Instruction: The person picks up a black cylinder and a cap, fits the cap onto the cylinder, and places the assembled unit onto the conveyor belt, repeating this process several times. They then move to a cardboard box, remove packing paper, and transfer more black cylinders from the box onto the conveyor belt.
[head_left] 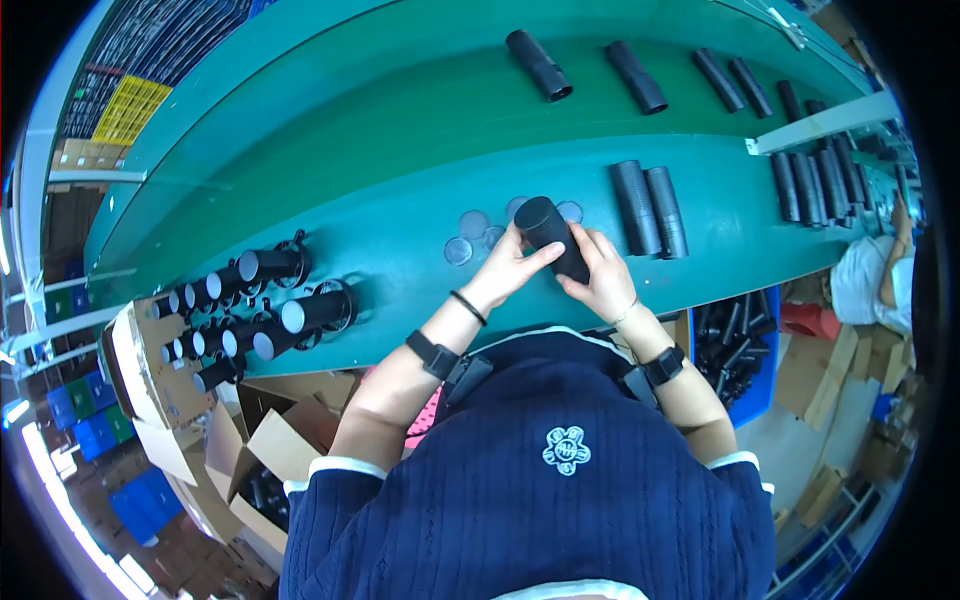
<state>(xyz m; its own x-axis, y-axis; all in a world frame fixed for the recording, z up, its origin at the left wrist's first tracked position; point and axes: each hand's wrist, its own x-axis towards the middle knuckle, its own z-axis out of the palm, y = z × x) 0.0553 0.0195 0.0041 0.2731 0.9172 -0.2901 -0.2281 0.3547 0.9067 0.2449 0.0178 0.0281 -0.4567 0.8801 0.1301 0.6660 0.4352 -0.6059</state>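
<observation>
Here, both hands grip one black tube (556, 238) above the green bench (400, 250); the left hand (508, 268) wraps its near side, fingers on the cap end; the right hand (600, 275) clasps its lower end; clear discs (470, 235) lie just beside; a tube pair (650, 208) rests near, on the right.

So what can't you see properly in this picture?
Head view:
- The lower end of the black tube: the left hand and right hand wrap around it.
- The clear round discs on the green table: some hidden behind the tube and hands.
- The blue bin of black parts: partly blocked by the right arm.
- The far tubes at right: bent and small near the rim.
</observation>
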